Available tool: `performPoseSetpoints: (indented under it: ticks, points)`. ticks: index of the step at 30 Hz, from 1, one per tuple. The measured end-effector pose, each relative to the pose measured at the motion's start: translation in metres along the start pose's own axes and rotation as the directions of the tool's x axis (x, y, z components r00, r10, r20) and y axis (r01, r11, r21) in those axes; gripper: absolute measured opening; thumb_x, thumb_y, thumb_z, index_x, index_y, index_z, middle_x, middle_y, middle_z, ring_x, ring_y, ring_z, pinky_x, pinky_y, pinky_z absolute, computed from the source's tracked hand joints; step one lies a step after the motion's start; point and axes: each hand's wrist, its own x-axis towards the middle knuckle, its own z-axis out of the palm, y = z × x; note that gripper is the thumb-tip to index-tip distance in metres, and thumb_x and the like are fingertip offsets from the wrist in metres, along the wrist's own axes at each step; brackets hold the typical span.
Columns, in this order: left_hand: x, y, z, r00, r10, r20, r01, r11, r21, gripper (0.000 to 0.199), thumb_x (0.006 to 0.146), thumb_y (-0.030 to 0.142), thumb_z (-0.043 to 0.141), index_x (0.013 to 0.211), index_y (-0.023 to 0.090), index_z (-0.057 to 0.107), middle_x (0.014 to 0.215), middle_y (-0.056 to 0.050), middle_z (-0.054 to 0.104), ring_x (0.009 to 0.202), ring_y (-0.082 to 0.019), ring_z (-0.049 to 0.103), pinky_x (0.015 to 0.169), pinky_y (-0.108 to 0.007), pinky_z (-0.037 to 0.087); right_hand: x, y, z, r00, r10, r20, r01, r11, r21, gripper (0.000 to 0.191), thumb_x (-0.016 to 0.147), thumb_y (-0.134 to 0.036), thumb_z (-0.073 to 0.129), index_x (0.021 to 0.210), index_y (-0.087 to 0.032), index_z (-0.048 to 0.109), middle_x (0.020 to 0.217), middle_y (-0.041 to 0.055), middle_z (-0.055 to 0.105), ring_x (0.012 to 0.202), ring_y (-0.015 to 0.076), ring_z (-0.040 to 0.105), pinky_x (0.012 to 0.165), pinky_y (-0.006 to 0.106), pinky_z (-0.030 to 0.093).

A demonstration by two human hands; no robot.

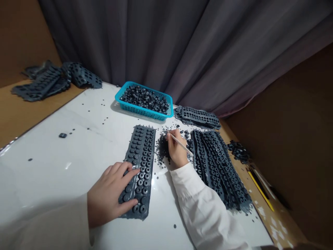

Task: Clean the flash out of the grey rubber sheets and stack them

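A dark grey rubber sheet of moulded round grommets (142, 156) lies lengthwise on the white tabletop. Some rows have holes through their middles, while others, mainly along the left, look solid. My left hand (111, 191) rests on the sheet's lower left part, fingers spread and thumb apart. Just right of the sheet, my right hand (178, 149) is closed around a thin pale stick (182, 144), pinched between thumb and fingers. Beneath and beside that hand is a heap of tiny dark round discs (162, 147). The stick's tip is too small to make out clearly.
A turquoise basket (170, 107) full of small dark pieces stands at the back. Stacked grommet sheets (215, 166) lie at right, with punched sheets (199, 116) behind. Scrap sheets (44, 81) are piled far left. A yellow tool (261, 189) lies at the right edge.
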Motion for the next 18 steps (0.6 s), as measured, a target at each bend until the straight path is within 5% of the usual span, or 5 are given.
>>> performPoseSetpoints:
  ticks: [7, 14, 18]
  points:
    - [-0.001, 0.005, -0.003, 0.999, -0.02, -0.031, 0.019, 1.0, -0.021, 0.046, 0.075, 0.034, 0.062, 0.118, 0.026, 0.049, 0.114, -0.006, 0.049, 0.105, -0.027, 0.046, 0.088, -0.038, 0.04, -0.003, -0.007, -0.004, 0.999, -0.022, 0.039, 0.018, 0.995, 0.095, 0.015, 0.089, -0.032, 0.045, 0.083, -0.02, 0.053, 0.06, -0.0003, 0.058, 0.054, 0.0159, 0.055, 0.056, 0.025, 0.04]
    - [0.0, 0.005, -0.002, 1.0, -0.003, -0.031, 0.002, 1.0, -0.006, 0.045, 0.074, 0.032, 0.062, 0.117, 0.023, 0.05, 0.114, -0.008, 0.049, 0.105, -0.027, 0.046, 0.088, -0.04, 0.04, -0.014, -0.021, 0.006, 0.932, -0.318, 0.176, 0.234, 0.894, 0.382, 0.005, 0.085, -0.024, 0.055, 0.084, -0.021, 0.06, 0.091, 0.0064, 0.067, 0.09, 0.02, 0.061, 0.082, 0.034, 0.046]
    - [0.0, 0.004, -0.003, 1.0, 0.004, -0.03, -0.004, 1.0, 0.0, 0.045, 0.073, 0.031, 0.062, 0.116, 0.022, 0.051, 0.114, -0.009, 0.049, 0.104, -0.028, 0.046, 0.087, -0.041, 0.04, -0.018, -0.021, 0.008, 0.93, -0.289, 0.229, 0.167, 0.884, 0.437, 0.004, 0.085, -0.022, 0.055, 0.085, -0.021, 0.059, 0.104, 0.0091, 0.067, 0.1, 0.0207, 0.06, 0.087, 0.037, 0.046]
